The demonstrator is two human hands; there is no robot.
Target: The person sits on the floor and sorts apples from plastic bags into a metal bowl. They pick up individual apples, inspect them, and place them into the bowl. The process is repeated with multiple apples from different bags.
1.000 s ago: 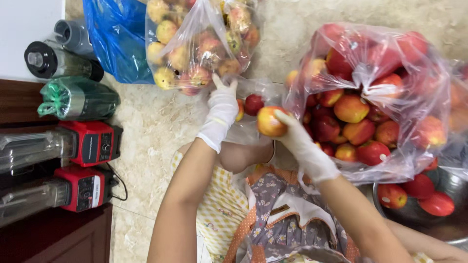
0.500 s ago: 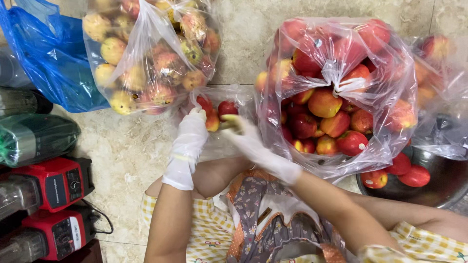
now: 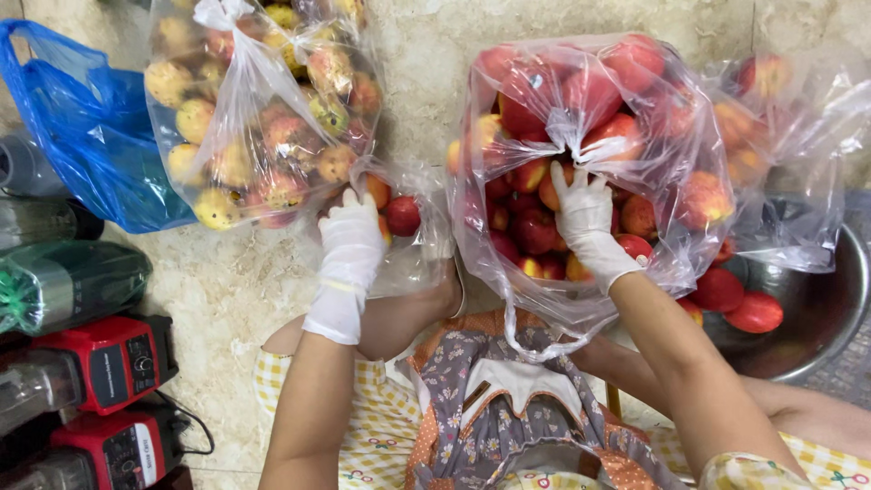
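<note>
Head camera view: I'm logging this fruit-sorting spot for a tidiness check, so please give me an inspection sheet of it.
Surface: pale marbled floor, partly bare.
Job's things: large clear bag of red fruit, open; small clear bag holding a few fruits.
Clutter: tied bag of yellowish fruit; blue plastic bag; metal bowl with red fruit; wrapped green item.
Grippers: left hand, white-gloved, at the small bag's mouth; right hand, white-gloved, inside the large bag among fruit.
Cables: black cord by the red appliances.
Surroundings: nothing seen.
</note>
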